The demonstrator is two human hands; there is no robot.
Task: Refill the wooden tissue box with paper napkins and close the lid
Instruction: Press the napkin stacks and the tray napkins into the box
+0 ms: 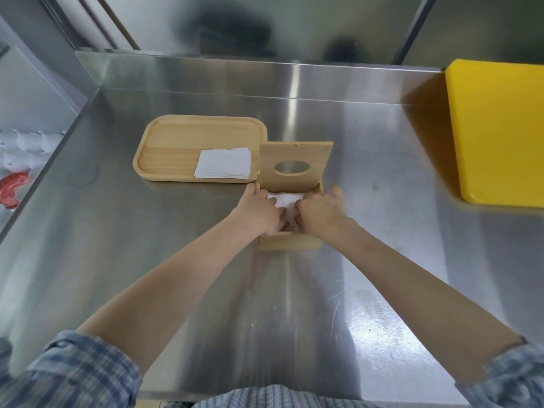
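Note:
The wooden tissue box [290, 244] stands mid-table with its lid [295, 160] swung up, the oval slot facing me. White napkins [287, 198] lie inside it. My left hand [260, 212] and my right hand [319, 212] both reach into the box, fingers pressed on the napkins from either side. A second stack of napkins [223, 167] rests on the wooden tray [176, 139] just left of the box.
A thick yellow cutting board [497, 134] lies at the right edge of the steel table [382, 201]. A raised steel backsplash runs along the far side. Past the left edge sit white and red items lower down.

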